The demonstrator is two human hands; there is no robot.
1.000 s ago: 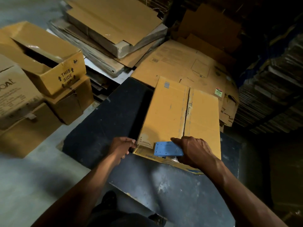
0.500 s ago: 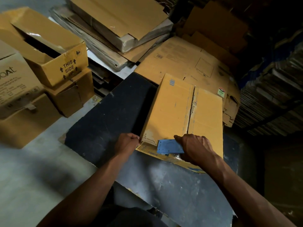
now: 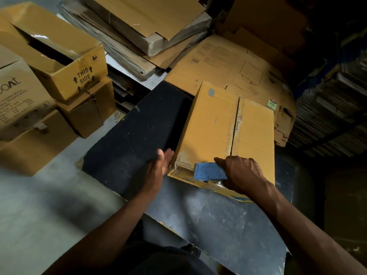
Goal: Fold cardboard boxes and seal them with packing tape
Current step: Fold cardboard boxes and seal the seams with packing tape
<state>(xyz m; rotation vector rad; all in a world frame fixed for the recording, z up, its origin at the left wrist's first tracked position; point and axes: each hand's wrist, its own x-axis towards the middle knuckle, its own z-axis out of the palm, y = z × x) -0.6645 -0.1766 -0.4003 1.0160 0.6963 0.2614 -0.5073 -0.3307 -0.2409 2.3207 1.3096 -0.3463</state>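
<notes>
Stacks of flat cardboard (image 3: 151, 22) and some open boxes (image 3: 65, 62) fill the floor around my dark mat (image 3: 129, 135). On the mat stands the box (image 3: 224, 128), flaps closed, with the middle seam not taped yet. My right hand (image 3: 242, 175) grips the blue tape gun (image 3: 210, 172) at the near end of the seam, as it did a second ago. My left hand (image 3: 161, 163) has changed: half a second ago it was curled at the near-left corner, now its fingers are straight and blurred beside that corner. I judge the taping stroke is about to begin.
</notes>
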